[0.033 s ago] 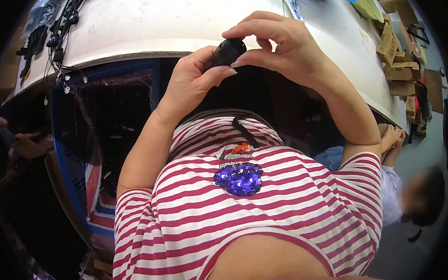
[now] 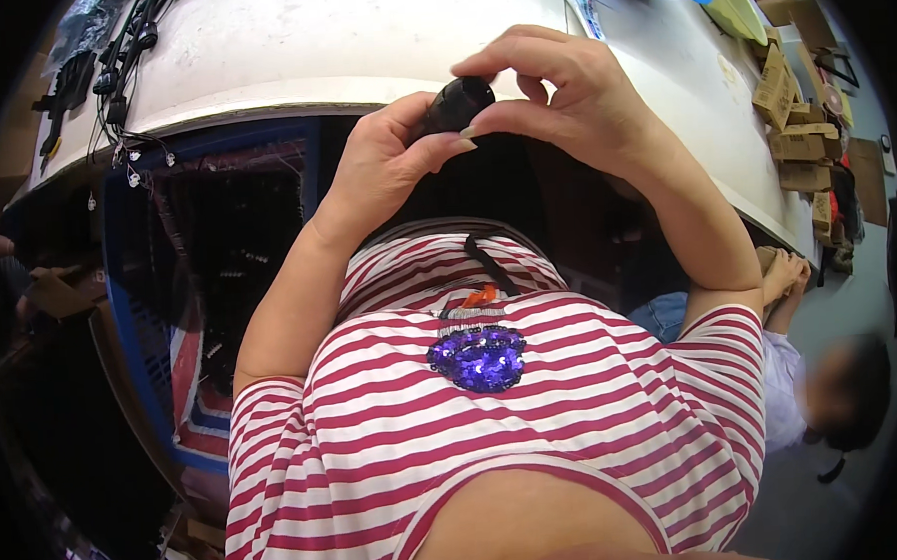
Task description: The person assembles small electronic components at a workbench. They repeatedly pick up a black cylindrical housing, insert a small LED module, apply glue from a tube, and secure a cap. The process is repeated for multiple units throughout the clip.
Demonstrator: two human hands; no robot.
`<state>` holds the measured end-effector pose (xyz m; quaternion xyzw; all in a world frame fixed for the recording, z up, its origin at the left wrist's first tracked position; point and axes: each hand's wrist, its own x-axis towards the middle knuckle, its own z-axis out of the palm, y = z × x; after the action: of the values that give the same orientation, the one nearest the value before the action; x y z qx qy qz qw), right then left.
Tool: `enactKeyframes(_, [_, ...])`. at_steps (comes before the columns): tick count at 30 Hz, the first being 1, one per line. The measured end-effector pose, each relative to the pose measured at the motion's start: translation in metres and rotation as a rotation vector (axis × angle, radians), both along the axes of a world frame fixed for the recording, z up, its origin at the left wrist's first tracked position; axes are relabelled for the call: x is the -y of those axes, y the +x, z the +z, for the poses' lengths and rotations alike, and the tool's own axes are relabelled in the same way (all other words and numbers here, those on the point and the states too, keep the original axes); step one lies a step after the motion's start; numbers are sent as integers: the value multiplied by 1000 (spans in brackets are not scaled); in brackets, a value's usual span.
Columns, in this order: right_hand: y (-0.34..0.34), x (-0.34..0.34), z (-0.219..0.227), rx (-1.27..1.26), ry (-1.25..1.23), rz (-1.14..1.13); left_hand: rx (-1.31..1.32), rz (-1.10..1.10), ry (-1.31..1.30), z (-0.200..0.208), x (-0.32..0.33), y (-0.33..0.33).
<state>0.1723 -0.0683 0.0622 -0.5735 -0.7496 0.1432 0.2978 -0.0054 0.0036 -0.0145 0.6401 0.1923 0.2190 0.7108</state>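
White table [image 2: 308, 46]; black cables [image 2: 118, 54] far left; cardboard boxes [image 2: 797, 115] right; blue frame [image 2: 135, 324] under table.

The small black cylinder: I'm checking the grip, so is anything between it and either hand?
Nothing visible. The left hand wraps the black cylinder from below, and the right hand pinches its upper end with the fingertips, bare skin directly on it, above the white table edge.

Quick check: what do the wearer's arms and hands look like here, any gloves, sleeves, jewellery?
Both hands are bare: left hand and right hand show no gloves, rings or watch. Forearms are uncovered. Short sleeves of a red-and-white striped shirt end at the upper arms.
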Motion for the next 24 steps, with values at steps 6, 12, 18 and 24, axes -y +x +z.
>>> enactKeyframes(6, [-6, 13, 11, 165, -83, -147, -38, 55, 204, 9, 10, 4])
enactKeyframes(12, [5, 18, 5, 19, 15, 97, -59, -98, 87, 15, 2, 4])
enactKeyframes(18, [-6, 22, 10, -185, -185, -108, -7, -67, 96, 8, 2, 9])
enactKeyframes(24, [-4, 18, 7, -288, -163, -54, 1, -85, 43, 5, 0, 8])
